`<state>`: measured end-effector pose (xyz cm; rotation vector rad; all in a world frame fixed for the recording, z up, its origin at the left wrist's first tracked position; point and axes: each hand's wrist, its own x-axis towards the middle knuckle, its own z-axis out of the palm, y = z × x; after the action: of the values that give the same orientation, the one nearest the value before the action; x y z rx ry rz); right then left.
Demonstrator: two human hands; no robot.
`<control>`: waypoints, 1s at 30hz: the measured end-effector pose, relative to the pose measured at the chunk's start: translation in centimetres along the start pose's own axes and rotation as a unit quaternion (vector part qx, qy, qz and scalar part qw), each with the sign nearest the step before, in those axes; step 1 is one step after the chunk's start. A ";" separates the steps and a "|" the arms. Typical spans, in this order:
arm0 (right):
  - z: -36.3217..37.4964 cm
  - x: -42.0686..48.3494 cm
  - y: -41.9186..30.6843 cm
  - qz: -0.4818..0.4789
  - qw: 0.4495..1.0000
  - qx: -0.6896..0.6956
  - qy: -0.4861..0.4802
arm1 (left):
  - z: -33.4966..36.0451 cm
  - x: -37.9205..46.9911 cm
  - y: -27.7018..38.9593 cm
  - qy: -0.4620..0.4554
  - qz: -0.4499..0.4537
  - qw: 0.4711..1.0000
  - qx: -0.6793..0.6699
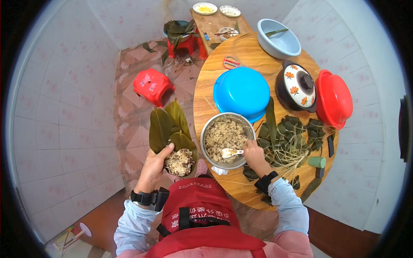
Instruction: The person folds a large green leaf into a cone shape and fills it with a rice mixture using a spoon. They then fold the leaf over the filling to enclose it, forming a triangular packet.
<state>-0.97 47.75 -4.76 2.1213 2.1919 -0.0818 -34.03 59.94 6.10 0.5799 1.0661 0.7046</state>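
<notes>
My left hand grips green wrapping leaves to the left of the table, the thumb pressing on their inner side. A mound of rice mixed with dark beans fills the lower fold of the leaves. Over the metal bowl, my right hand holds a white spoon by its handle. The spoon's head lies on the rice mixture inside the bowl. Right of the bowl lies a heap of leaf-wrapped dumplings tied with pale strings.
On the round wooden table stand an upturned blue basin, a lidded pot, a red basin and a light blue basin. Red-handled scissors lie behind. A red stool stands on the tiled floor.
</notes>
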 end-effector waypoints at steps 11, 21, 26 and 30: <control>-4.6 -1.8 0.0 0.049 0.977 0.153 0.139 | -0.5 0.2 -0.6 0.031 0.004 0.999 0.012; 1.7 -0.9 -1.2 0.210 0.907 0.343 0.126 | 0.6 0.6 -0.7 0.025 0.008 0.999 0.022; 0.3 -1.9 0.5 0.302 0.838 0.449 0.074 | 1.0 0.9 -0.9 0.023 0.003 1.000 0.016; -1.3 -2.4 1.2 0.334 0.774 0.536 0.052 | 1.8 1.8 -1.5 0.004 -0.011 1.000 0.014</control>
<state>0.22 45.51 -3.15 3.3537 1.3029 -1.4798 -31.49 60.15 4.64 0.5897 1.0904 0.6747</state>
